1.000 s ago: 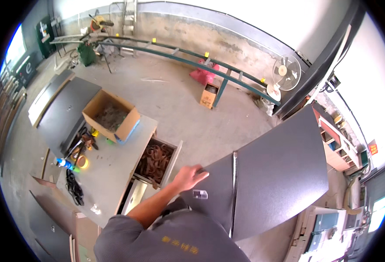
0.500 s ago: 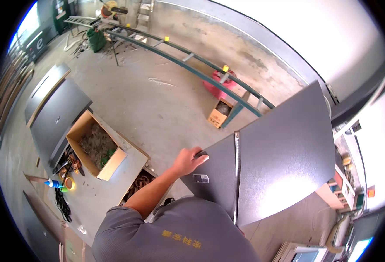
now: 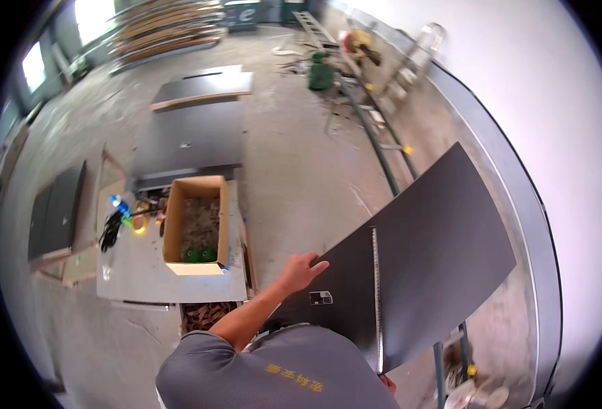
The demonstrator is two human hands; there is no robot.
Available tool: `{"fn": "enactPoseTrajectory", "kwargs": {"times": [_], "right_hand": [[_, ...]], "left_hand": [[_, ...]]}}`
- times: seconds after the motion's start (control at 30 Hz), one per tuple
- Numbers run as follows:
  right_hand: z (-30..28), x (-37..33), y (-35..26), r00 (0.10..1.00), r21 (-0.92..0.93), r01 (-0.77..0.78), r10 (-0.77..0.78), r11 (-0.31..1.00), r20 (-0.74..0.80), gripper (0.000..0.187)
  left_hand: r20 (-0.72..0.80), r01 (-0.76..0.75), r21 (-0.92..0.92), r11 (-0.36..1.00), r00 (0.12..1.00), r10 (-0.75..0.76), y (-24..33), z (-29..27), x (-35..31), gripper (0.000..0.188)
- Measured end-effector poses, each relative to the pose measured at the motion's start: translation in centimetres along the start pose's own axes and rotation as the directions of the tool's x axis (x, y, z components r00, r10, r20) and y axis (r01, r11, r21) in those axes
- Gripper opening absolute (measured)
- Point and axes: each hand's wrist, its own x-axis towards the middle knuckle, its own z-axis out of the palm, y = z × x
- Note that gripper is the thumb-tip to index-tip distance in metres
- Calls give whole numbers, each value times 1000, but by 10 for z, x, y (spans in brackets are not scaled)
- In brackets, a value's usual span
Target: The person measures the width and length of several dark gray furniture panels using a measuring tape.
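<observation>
A large dark grey panel (image 3: 444,252) is held up in front of my body, slanting from my left hand out to the right. A light metal strip (image 3: 376,300) runs across it, and a small black-and-white label (image 3: 320,298) sits near my left hand. My left hand (image 3: 302,273) is closed round the panel's left edge, thumb on the near face. Only a little of my right hand (image 3: 388,384) shows, closed at the panel's lower edge beside the strip's end; most of its fingers are hidden.
To the left, a worktable (image 3: 137,273) bears an open cardboard box (image 3: 227,225), yellow tape (image 3: 139,224) and a blue bottle (image 3: 119,203). More grey panels (image 3: 188,140) lie beyond. A green metal rack (image 3: 376,153) runs along the right wall.
My body and view have turned left, and the panel has come round with me. The worktable now lies nearer the middle. Part of my right hand has come into view.
</observation>
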Motion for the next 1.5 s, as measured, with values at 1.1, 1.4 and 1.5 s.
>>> {"fn": "enactPoseTrajectory", "kwargs": {"times": [1.1,1.4,1.5], "right_hand": [[947,464,-800,-81,-121,758,276,641,958,24],[1123,438,-902,-363,-1,795,477,607,800,23],[1164,443,-901,-402,-3,774,494,633,771,23]], "left_hand": [[-701,537,-704,465,-421,-576,-267,-210,297,50],[-411,186,-894,407,-701,-583,-279,-176,386,47],[-351,141,-916,375,-735,-580,-277,-187,411,46]]}}
